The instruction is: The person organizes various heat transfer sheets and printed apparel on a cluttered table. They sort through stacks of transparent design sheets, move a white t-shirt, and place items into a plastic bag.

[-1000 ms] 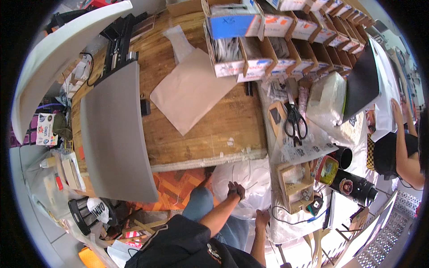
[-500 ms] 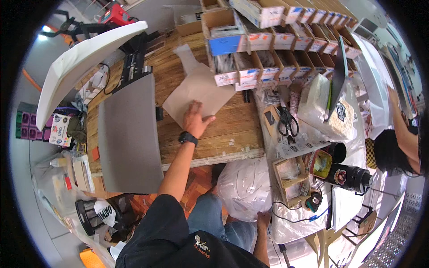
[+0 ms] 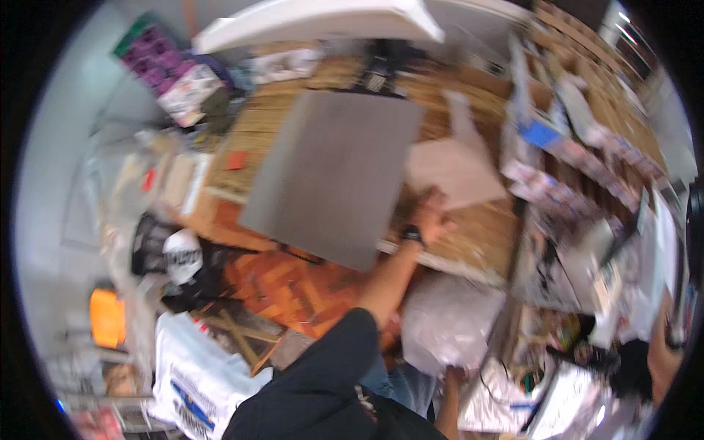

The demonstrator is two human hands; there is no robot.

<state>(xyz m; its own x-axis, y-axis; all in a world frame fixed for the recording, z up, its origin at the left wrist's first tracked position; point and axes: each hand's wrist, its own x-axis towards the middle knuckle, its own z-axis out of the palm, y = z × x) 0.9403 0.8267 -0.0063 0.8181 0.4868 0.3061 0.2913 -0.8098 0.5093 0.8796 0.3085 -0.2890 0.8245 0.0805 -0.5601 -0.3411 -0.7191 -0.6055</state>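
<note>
My left hand [image 3: 433, 217], with a black watch at the wrist, is at the near edge of a beige sheet [image 3: 458, 172] on the wooden table [image 3: 469, 242]. Its fingers look spread, though motion blurs them; whether they still touch the sheet is unclear. A narrow pale strip [image 3: 460, 114] runs from the sheet's far side. Low in view, my right hand [image 3: 453, 377] is at the bottom of a translucent plastic bag [image 3: 449, 319]; blur hides its fingers. Left of the sheet, a large grey pad [image 3: 341, 172] overhangs the table's front edge.
A white curved panel [image 3: 323, 26] is raised over the table's far side. Cardboard bins [image 3: 587, 158] stand in rows at the right. A black stool [image 3: 158, 246] and a white printed bag [image 3: 198, 378] are at the lower left. Another person's arm [image 3: 664, 352] shows at the right edge.
The whole view has swung left, so table, pad and bins appear further right and blurred. My left hand has slid from the middle of the beige sheet to its near edge.
</note>
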